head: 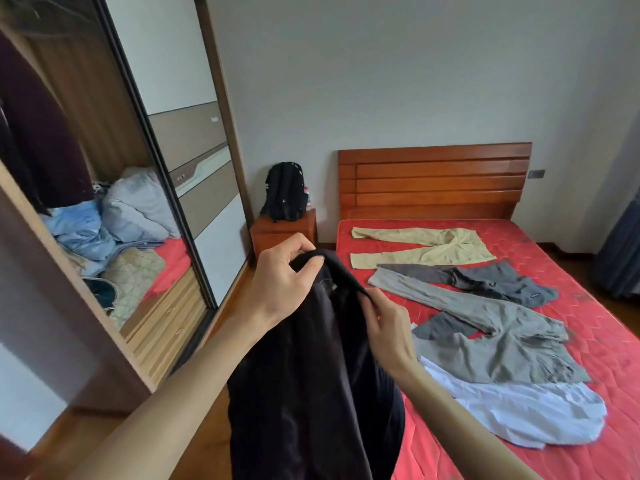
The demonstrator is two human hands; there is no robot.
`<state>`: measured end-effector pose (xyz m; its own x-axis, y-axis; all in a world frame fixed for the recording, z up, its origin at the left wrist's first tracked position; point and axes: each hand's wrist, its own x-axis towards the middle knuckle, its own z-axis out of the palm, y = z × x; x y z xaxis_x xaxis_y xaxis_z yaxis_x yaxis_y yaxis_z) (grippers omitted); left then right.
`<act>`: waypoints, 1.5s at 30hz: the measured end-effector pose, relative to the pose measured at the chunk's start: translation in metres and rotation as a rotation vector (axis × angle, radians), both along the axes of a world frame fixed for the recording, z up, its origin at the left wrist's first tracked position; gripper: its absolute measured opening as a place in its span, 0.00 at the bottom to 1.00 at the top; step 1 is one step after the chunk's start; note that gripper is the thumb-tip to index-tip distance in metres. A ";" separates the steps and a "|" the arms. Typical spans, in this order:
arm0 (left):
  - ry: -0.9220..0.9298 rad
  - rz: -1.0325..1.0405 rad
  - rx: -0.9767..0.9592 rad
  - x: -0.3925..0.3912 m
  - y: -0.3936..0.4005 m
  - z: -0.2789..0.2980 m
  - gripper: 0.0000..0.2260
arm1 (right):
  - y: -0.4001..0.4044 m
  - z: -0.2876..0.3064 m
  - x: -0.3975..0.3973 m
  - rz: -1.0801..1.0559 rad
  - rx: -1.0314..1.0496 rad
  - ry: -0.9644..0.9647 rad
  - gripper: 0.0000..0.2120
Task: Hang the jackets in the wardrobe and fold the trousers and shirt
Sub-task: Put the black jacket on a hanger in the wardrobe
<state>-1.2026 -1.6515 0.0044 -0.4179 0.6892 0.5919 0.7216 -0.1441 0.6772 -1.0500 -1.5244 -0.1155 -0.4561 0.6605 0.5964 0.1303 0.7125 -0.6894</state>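
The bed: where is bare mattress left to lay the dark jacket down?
Bare mattress runs along the far side, beyond the grey trousers, and in a strip between the headboard and the beige trousers. The near side is crowded by the white shirt.

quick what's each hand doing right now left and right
Left hand: closed, gripping the top edge of the dark jacket.
Right hand: closed, pinching the same jacket's top edge.
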 end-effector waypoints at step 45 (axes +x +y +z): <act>0.121 0.386 -0.124 -0.348 -0.097 -0.068 0.08 | 0.003 0.165 -0.342 0.589 0.246 -0.143 0.10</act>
<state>-1.5503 -1.7485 -0.0632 -0.5919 0.5648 0.5751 0.7820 0.2296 0.5794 -1.3918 -1.5218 0.0496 -0.7857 0.1274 0.6053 -0.2522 0.8275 -0.5016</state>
